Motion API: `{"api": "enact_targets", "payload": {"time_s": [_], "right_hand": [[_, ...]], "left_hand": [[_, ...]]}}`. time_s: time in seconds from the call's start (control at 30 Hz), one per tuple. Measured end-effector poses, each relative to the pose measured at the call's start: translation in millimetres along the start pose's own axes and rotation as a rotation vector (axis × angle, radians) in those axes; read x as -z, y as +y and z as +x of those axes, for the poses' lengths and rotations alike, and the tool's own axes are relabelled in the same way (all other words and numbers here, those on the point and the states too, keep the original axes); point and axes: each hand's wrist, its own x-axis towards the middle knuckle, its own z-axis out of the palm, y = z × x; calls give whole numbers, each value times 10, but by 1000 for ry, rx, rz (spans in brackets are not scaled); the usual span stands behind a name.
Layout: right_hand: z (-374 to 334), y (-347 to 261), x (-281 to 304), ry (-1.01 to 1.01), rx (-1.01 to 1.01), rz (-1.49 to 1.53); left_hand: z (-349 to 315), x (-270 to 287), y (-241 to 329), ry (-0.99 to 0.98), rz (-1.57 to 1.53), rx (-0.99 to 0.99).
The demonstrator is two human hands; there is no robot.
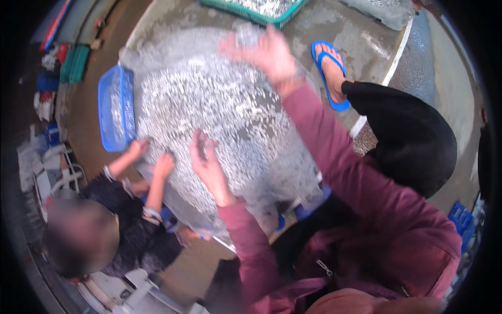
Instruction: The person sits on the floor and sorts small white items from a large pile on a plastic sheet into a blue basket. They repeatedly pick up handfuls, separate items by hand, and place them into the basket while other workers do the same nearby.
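Note:
A broad spread of small silvery fish [178,104] covers the low table in front of me, lying on clear plastic sheeting [282,178]. Over the near middle of the fish, my left hand [209,170] is raised and empty, its fingers apart and slightly curled. Farther off, at the table's far right edge, my right hand [274,57] is smeared by motion. A small clear plastic container [247,35] shows between its thumb and fingers and seems to be held there.
At left, a co-worker's hands [164,165] touch the fish edge, beside a blue basket [130,112]. A green basket [282,20] with more fish stands beyond the table. To the right, another person's foot in a blue flip-flop [341,104] rests on the wet floor [334,31].

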Motion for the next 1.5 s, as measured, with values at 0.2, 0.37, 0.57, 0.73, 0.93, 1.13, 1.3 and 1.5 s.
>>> {"api": "enact_targets", "payload": {"time_s": [0.2,0.37,0.57,0.73,0.93,1.13,1.3,1.5], "right_hand": [[90,-769,135,436,-49,-106],[-847,-125,1112,135,-142,393],[-958,608,897,119,-561,-405],[-704,1018,566,-134,-478,-2073],[-716,1040,1039,119,-604,-2279],[-885,1257,1254,21,-541,-2372],[-1067,1388,1341,-145,-494,-2219],[-1227,1300,1140,111,-700,-1633]], "left_hand": [[24,295,-411,38,16,135],[-33,356,-1022,-42,-34,276],[-146,237,-1675,-36,382,281],[172,62,-1823,24,664,1],[665,-19,-1813,21,770,97],[881,165,-1874,-78,583,244],[724,83,-1909,-343,511,335],[354,-57,-1751,-409,284,381]]}}
